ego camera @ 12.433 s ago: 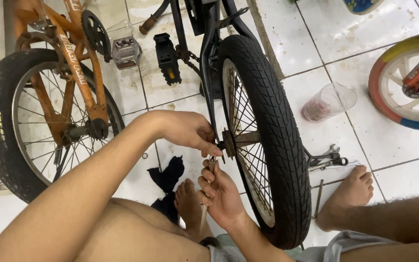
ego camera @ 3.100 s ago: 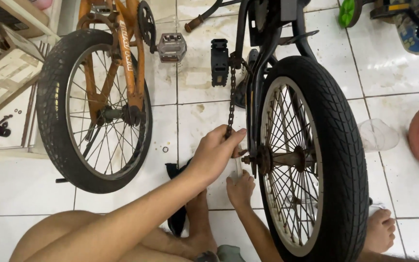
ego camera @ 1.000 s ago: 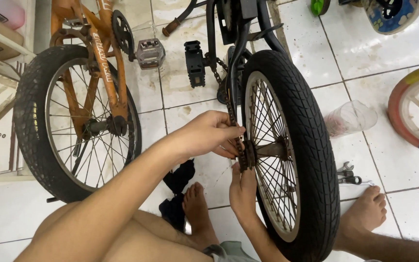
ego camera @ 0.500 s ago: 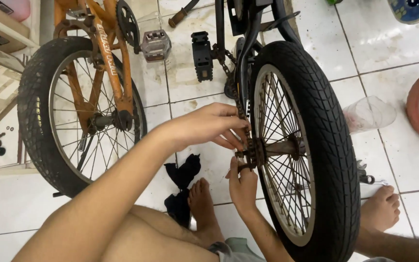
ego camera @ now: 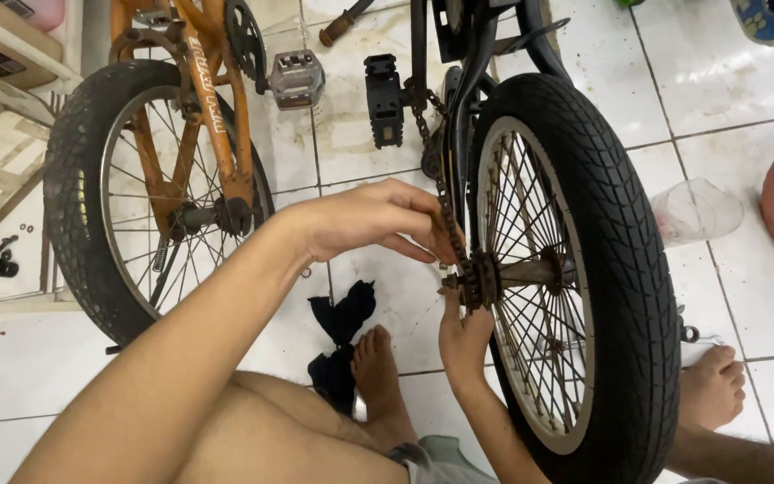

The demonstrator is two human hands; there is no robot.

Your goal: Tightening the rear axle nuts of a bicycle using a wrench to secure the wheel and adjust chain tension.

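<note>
The right hand (ego camera: 465, 336) reaches up under the small rusty cog (ego camera: 475, 280); its fingertips are hidden, so its grip cannot be told. The left hand (ego camera: 378, 220) pinches the rusty chain (ego camera: 436, 170) beside the black wheel (ego camera: 575, 260). Two bikes stand here; the orange bike (ego camera: 199, 116) is farther off.

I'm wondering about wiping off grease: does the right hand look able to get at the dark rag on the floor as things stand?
Probably yes. The right hand is at the rear sprocket, and the dark rag lies on the tiles just to its left beside a bare foot, with nothing between them; it would have to leave the sprocket.
</note>
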